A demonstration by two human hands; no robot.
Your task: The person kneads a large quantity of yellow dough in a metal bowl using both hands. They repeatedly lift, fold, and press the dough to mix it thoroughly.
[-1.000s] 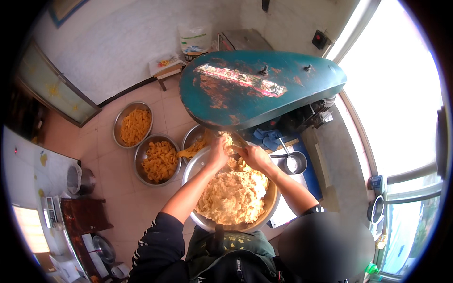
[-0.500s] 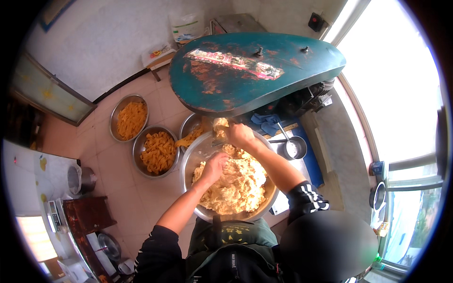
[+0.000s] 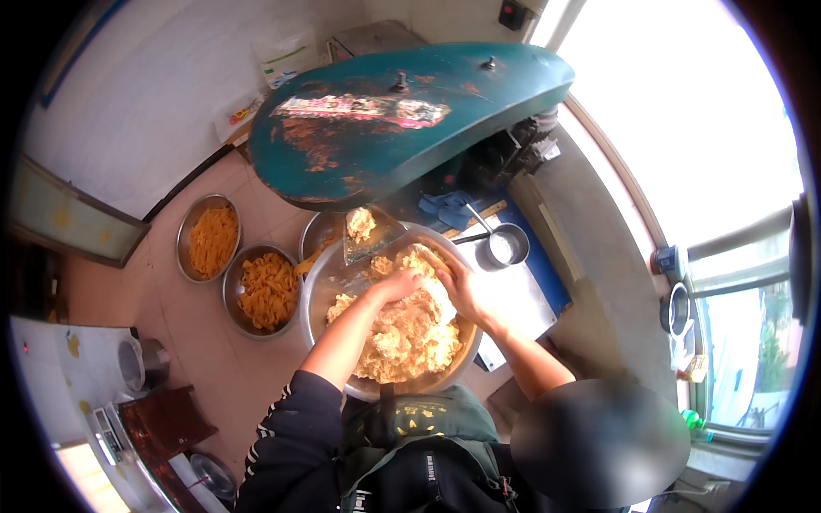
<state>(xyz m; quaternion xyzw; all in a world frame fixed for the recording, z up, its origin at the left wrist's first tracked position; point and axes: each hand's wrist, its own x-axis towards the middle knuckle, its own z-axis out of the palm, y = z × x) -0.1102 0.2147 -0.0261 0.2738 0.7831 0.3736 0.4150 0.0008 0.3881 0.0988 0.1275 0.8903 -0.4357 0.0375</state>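
A wide steel bowl [image 3: 315,295] in front of me holds a pale yellow, crumbly dough [image 3: 402,333]. My left hand [image 3: 400,285] is in the dough near the middle of the bowl, its fingers curled into it and partly hidden. On the right side my right hand [image 3: 462,286] lies against the dough with fingers stretched out and thumb apart. Just beyond the bowl's far rim, a square-mouthed feed hopper [image 3: 376,244] has a lump of the same dough [image 3: 360,224] in it.
A worn green machine cover [image 3: 402,128] juts out above the hopper. Two steel bowls of orange-yellow strips [image 3: 269,291] stand on the floor at left, with a third bowl [image 3: 316,229] under the hopper. A small saucepan [image 3: 508,245] and blue cloth [image 3: 446,208] lie at right.
My right hand has come down from the hopper into the bowl, leaving a dough lump in the hopper. The left hand has sunk into the dough. The whole view has shifted.
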